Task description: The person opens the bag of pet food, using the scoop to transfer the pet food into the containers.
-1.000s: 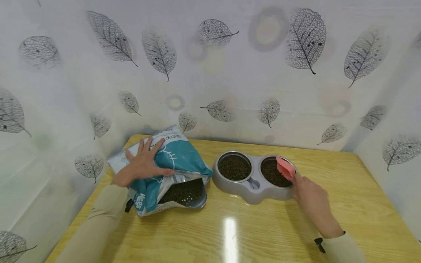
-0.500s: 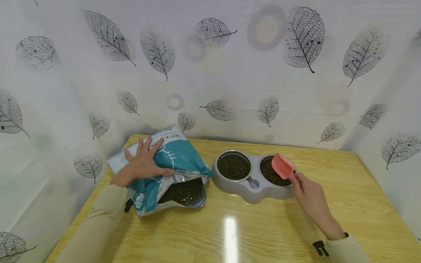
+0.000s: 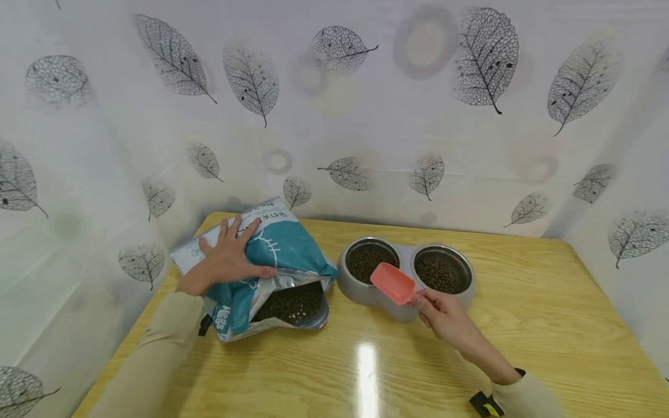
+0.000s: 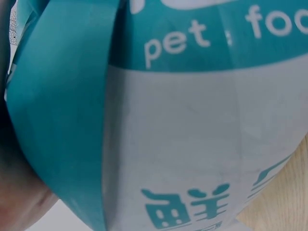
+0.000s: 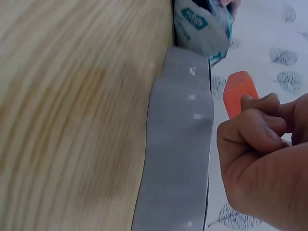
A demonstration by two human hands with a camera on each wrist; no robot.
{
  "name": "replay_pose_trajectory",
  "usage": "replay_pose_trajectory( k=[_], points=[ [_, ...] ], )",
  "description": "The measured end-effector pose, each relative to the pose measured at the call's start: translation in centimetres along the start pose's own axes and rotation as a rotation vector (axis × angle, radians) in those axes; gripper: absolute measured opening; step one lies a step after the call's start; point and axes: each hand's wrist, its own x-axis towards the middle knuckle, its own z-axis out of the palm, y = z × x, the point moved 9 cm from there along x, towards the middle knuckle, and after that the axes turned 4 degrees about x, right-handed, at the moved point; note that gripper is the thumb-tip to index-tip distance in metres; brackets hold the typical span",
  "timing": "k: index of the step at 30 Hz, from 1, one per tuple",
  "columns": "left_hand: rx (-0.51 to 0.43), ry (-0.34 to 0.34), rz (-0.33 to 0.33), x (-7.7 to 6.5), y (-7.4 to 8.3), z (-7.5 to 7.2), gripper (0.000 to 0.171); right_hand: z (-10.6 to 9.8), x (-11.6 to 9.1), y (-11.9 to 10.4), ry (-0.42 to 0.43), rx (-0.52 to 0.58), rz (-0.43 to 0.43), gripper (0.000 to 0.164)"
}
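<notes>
My left hand (image 3: 227,258) rests with spread fingers on top of a teal and white pet food bag (image 3: 287,244) lying on its side. The bag's mouth gapes toward the right front, and brown kibble (image 3: 290,305) shows inside. In my right hand (image 3: 446,319) the handle of a pink scoop (image 3: 393,283) is pinched; its bowl looks empty. The scoop is held above the front of a grey double bowl stand (image 3: 399,310), between its two metal bowls. Both the left bowl (image 3: 370,261) and the right bowl (image 3: 443,270) contain kibble. In the right wrist view, curled fingers (image 5: 260,127) grip the scoop.
A yellow wood-grain table (image 3: 292,377) lies under everything. Behind it and along both sides hangs a pale leaf-print curtain (image 3: 381,128). The bag's opening is close beside the stand's left end.
My right hand has moved the pink scoop left from over the right bowl, turning it so its hollow faces up. The left hand and the bag stay put.
</notes>
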Motion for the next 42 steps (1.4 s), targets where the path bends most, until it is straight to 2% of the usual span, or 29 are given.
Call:
replay_pose_trajectory(
  k=[10, 17, 24, 28, 36, 42],
  points=[
    [-0.003, 0.003, -0.003, 0.1, 0.0, 0.1, 0.128, 4.9, 0.3, -0.8, -0.157, 0.026, -0.039, 0.037],
    [0.007, -0.004, -0.008, 0.0, 0.1, 0.0, 0.129, 7.1, 0.5, -1.1, -0.218, 0.044, -0.033, 0.037],
    [0.016, -0.004, -0.010, 0.0, 0.1, 0.0, 0.129, 9.6, 0.9, -1.7, -0.277, 0.016, -0.086, 0.035],
    [0.017, -0.005, -0.012, 0.0, 0.1, 0.1, 0.129, 10.8, 1.5, -2.0, -0.275, -0.041, -0.103, 0.035],
    [0.014, -0.008, -0.014, -0.1, 0.1, 0.0, 0.129, 12.7, 2.8, -3.6, -0.194, -0.240, -0.134, 0.032],
    [0.015, -0.009, -0.015, 0.1, 0.0, 0.1, 0.129, 13.9, 3.7, -4.8, -0.189, -0.280, -0.114, 0.035]
  ],
)
